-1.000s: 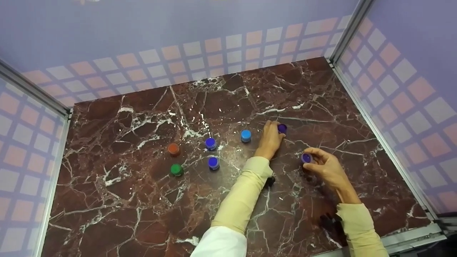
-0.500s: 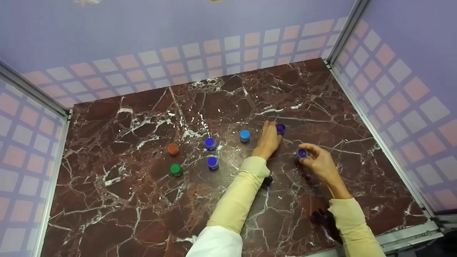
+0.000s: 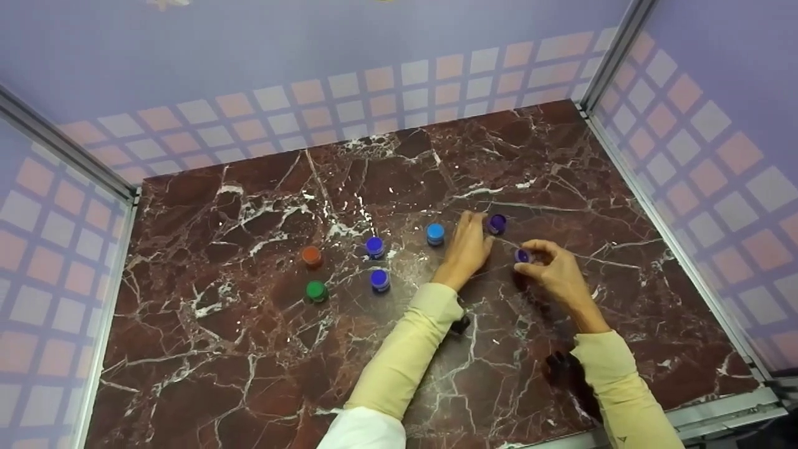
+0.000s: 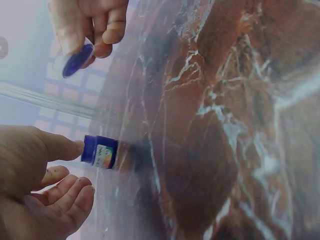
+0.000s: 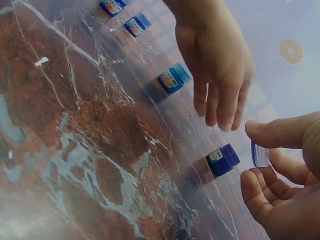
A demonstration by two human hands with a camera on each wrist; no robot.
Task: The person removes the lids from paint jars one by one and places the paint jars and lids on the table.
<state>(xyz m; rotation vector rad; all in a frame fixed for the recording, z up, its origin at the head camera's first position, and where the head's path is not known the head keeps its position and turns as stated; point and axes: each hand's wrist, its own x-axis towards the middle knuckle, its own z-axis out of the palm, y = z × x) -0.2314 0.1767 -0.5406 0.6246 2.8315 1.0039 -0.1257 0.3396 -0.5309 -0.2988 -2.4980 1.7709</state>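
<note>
Pinched between thumb and fingertips, a small round purple lid sits in the grip of the right hand, held just above the worktop. From the head view, the left hand lies flat with relaxed fingers, its fingertips beside a small purple-capped jar standing upright. The worktop is polished dark red marble with white veins. To the left stand five more little round jars: light blue, two deep blue, orange and green, all apart from one another.

Seen from the left wrist, the left thumb tip touches the purple jar's cap; the jar carries a paper label. That hand's other fingers curl loosely and hold nothing. The right hand pinches the thin, disc-shaped lid above.

Seen from the right wrist, the lid shows edge-on between thumb and fingers, near the jar. What the jars contain cannot be told.
</note>
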